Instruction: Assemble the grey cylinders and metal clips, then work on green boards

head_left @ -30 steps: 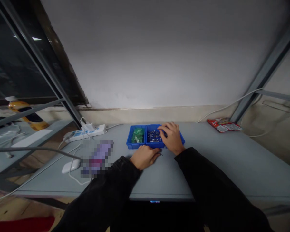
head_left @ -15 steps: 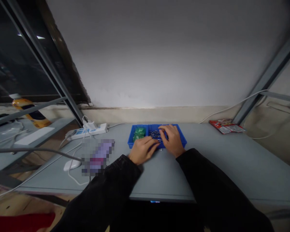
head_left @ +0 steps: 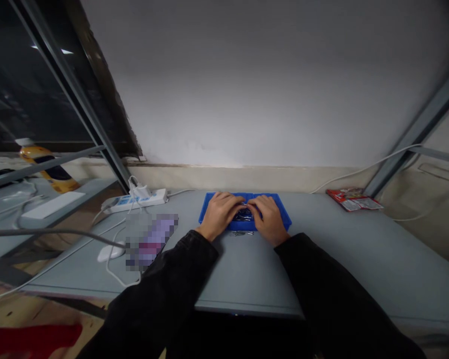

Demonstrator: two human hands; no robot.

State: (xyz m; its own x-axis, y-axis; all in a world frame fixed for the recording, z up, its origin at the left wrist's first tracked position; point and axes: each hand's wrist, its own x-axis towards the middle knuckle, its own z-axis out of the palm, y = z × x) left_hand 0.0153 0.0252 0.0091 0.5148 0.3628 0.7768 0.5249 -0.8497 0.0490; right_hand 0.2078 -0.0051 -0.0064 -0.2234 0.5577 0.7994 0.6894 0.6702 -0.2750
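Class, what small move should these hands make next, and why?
Perhaps the left hand and right hand should part slowly: they nearly meet over the blue bins, and anything pinched, too small to identify, could drop among the metal pieces.

Looks like a makeshift indoor work corner, judging by the grey desk (head_left: 340, 254) at lower centre, metal post (head_left: 424, 124) at upper right, power strip (head_left: 145, 199) and bottle (head_left: 65, 185) at left.

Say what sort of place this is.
Probably a makeshift indoor work area: a flat grey tabletop by a pale wall, a long white plastic power strip, and blue plastic bins holding small metal pieces.
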